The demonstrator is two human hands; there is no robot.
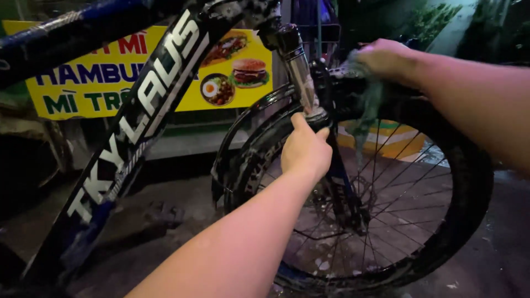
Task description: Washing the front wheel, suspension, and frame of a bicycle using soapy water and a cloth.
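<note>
A dark bicycle stands close in front of me, its sloping frame tube [132, 116] running from upper right to lower left. My left hand [305, 149] grips the front fork leg [301, 72] just above the black mudguard [248, 127]. My right hand [383, 57] presses a wet greenish cloth [369, 102] onto the top of the front tyre [469, 176]. Part of the cloth hangs down over the spokes [386, 204]. Soapy foam clings to the spokes and the rim.
A yellow signboard [110, 83] with food pictures stands behind the frame. The ground [165, 221] below is wet and dark. Green plants [436, 19] show at the top right, and a yellow-striped kerb [397, 140] lies beyond the wheel.
</note>
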